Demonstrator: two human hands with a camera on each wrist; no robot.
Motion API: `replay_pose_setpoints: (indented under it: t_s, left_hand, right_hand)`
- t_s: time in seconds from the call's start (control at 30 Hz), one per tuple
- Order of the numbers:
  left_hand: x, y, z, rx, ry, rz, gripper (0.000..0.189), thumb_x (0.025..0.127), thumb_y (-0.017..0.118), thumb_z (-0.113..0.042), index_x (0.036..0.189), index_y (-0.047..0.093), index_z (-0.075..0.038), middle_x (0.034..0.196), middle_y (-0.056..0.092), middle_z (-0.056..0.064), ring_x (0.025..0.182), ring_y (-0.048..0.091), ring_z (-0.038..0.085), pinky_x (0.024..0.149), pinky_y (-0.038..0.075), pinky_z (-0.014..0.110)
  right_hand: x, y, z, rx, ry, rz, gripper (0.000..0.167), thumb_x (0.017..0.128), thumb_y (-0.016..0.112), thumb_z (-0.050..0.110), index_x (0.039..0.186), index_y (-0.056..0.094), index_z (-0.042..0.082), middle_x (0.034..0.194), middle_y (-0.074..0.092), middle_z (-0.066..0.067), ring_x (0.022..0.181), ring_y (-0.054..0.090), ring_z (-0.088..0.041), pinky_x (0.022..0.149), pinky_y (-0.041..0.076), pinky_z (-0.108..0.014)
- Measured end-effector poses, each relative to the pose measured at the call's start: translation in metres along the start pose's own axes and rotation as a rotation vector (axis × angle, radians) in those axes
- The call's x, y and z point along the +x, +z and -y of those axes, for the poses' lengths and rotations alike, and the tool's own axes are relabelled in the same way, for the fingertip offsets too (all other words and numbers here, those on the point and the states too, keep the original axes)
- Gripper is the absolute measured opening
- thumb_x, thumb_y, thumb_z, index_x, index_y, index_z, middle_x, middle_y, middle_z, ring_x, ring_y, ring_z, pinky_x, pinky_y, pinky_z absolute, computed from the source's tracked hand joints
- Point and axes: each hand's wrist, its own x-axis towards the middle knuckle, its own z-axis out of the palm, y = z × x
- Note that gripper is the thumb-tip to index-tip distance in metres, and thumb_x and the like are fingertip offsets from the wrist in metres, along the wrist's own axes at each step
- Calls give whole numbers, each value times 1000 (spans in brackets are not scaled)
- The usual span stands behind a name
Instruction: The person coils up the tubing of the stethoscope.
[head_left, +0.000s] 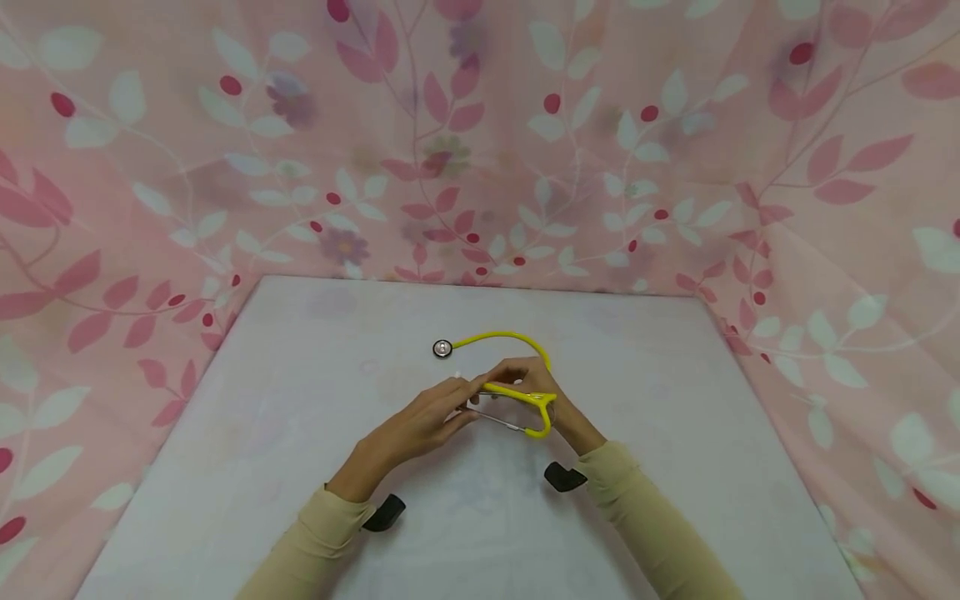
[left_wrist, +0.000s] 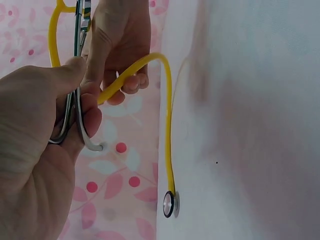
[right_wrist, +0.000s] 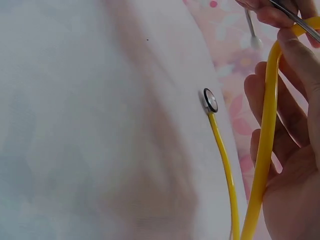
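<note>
A yellow stethoscope [head_left: 512,336] is held between both hands above the table. My left hand [head_left: 435,417] pinches its metal ear tubes [left_wrist: 76,100] between thumb and fingers, with a pale eartip [left_wrist: 102,146] poking out past the fingertips. Close beside it, my right hand [head_left: 528,375] pinches the yellow tubing [right_wrist: 270,100] with thumb and forefinger; the tubing runs down along that palm. The forked yellow part [head_left: 542,402] hangs near the right wrist. Beyond the hands, the round chest piece [head_left: 442,348] lies on the table, tubing curving back to it.
A white-covered table [head_left: 315,350] spreads under the hands. Pink floral cloth [head_left: 480,150] hangs behind it and along both sides. Black wrist mounts [head_left: 384,512] stick out inward from both sleeves.
</note>
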Motion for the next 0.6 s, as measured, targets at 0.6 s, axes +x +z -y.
replay_pose_setpoints:
  t_s: [0.6]
  left_hand:
    - [9, -6, 16, 161, -88, -200, 59, 88, 72, -9, 143, 49, -3, 113, 61, 10, 105, 61, 19, 85, 56, 28]
  right_hand:
    - [-43, 19, -15, -254, 97, -37, 33, 86, 75, 13, 118, 72, 5, 86, 77, -7, 71, 71, -13, 67, 55, -20]
